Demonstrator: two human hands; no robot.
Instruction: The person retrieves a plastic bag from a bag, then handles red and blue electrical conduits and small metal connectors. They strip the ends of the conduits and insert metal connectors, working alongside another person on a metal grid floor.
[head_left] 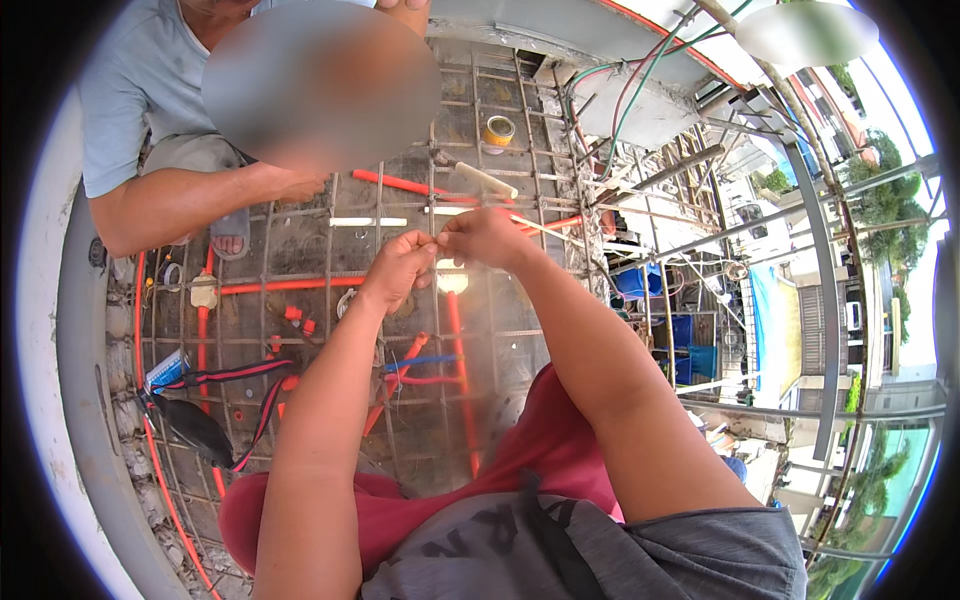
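My left hand and my right hand meet in front of me, fingertips pinched together above the steel bar grid. Whatever lies between the fingers is too small or too hidden to make out. Just below the hands a cream junction box sits among the bars, with an orange conduit running from it toward me. Short blue and pink pieces lie beside that conduit. Beyond my right hand is a stick-like tool with a pale handle.
A co-worker crouches at the upper left, one arm reaching over the bars. Another junction box joins orange conduits on the left. A black bag with straps lies nearer. An open can stands farther off. Scaffold poles line the right.
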